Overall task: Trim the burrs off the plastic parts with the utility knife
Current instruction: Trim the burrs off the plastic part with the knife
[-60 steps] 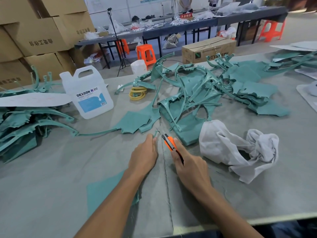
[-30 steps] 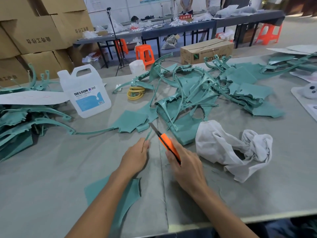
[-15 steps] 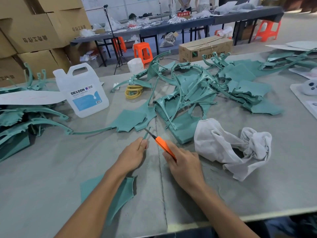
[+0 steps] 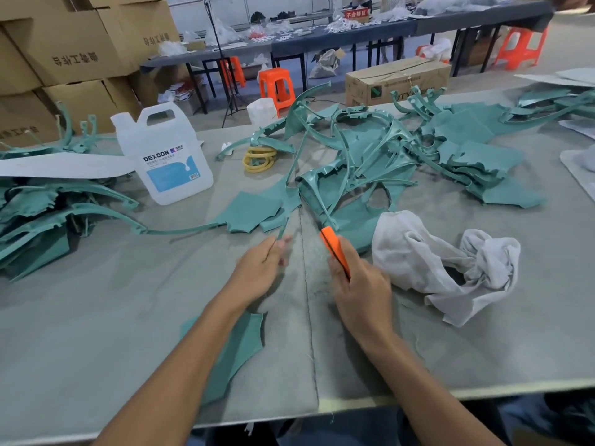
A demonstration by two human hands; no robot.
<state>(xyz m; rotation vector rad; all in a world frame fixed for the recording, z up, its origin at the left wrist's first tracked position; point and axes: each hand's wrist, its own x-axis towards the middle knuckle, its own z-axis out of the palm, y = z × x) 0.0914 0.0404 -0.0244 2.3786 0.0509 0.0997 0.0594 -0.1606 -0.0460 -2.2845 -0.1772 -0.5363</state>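
Note:
My left hand (image 4: 259,268) pinches the near tip of a thin teal plastic part (image 4: 248,217), a flat ragged plate with a long thin arm running left across the grey table. My right hand (image 4: 360,291) grips an orange utility knife (image 4: 335,249), its tip pointing up and away, a little to the right of the part's held end. The blade itself is not visible. A flat teal plastic piece (image 4: 238,352) lies under my left forearm.
A big tangle of teal parts (image 4: 402,156) fills the table's middle and right, another pile (image 4: 42,207) lies far left. A white DEXCON jug (image 4: 164,156), yellow rings (image 4: 259,159) and a crumpled white cloth (image 4: 444,262) sit nearby. Cardboard boxes, tables and orange stools stand behind.
The knife, whose blade pointed left toward the strip by my left fingers, has swung right and away from it. My left hand stays pinching the part's end.

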